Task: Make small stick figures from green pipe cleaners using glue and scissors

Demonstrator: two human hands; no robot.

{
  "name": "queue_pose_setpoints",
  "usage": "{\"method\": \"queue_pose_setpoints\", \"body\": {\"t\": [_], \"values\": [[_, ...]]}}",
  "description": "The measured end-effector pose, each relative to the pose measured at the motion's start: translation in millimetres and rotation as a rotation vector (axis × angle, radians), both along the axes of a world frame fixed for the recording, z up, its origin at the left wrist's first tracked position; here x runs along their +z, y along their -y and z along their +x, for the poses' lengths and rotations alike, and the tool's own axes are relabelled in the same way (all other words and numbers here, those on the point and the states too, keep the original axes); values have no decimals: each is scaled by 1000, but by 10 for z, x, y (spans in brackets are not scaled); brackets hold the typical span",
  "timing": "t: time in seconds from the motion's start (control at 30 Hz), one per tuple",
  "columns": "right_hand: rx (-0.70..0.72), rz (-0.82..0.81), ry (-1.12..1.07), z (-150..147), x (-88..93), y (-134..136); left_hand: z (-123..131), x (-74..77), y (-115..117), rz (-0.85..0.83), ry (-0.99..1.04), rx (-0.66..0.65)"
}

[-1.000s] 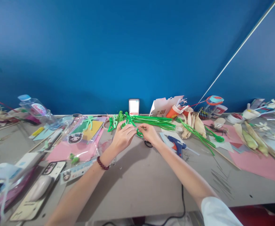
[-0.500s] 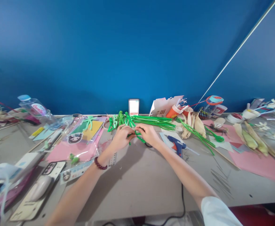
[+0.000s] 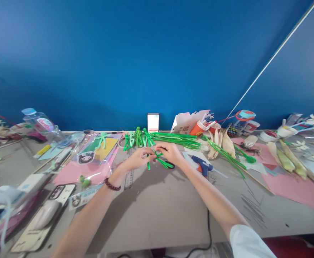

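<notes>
Above the middle of the table, both hands meet at a piece of bent green pipe cleaners (image 3: 165, 163). My left hand (image 3: 138, 158), with a dark red bead bracelet at its wrist, pinches the left part, and a short green end hangs below its fingers. My right hand (image 3: 170, 151) is closed on the top of the same piece, whose strands fan out to the lower right. Just behind stand several small twisted green figures (image 3: 138, 137). A bundle of straight green pipe cleaners (image 3: 178, 139) lies behind my right hand.
A blue glue gun (image 3: 204, 165) lies right of my right forearm. Pink sheets and a plastic sleeve (image 3: 85, 157) are at the left, with a phone (image 3: 29, 234) and a bottle (image 3: 42, 123). An upright screen (image 3: 153, 122) leans on the blue wall. Orange cups (image 3: 198, 128) and corn husks (image 3: 228, 144) are behind right.
My left hand has turned and shifted slightly down and left. More of the green piece shows between the hands, with its strands spread to the lower right.
</notes>
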State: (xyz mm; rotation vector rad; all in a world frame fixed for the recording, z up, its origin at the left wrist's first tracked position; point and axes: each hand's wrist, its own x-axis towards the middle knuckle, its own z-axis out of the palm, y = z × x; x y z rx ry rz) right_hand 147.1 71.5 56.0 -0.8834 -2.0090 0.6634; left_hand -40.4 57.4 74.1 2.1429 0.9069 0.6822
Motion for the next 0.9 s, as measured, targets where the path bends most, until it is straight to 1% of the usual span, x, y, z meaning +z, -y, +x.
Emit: {"method": "queue_pose_setpoints", "body": {"t": [0.1, 0.3, 0.47, 0.63, 0.77, 0.9], "values": [[7, 3, 7, -2, 27, 17, -17, -13, -11, -74, 38, -12], [20, 24, -6, -7, 7, 6, -38, -21, -33, -134, 65, -28], [36, 34, -13, -13, -15, 0, -42, -11, -38, -130, 61, -26], [19, 21, -17, -8, -26, -10, -51, -52, -58, -116, 91, -49], [17, 11, -15, -4, -13, -8, -47, -76, -67, -125, 103, -46], [28, 8, -14, -6, 6, 5, -37, -67, -61, -108, 111, -42]]}}
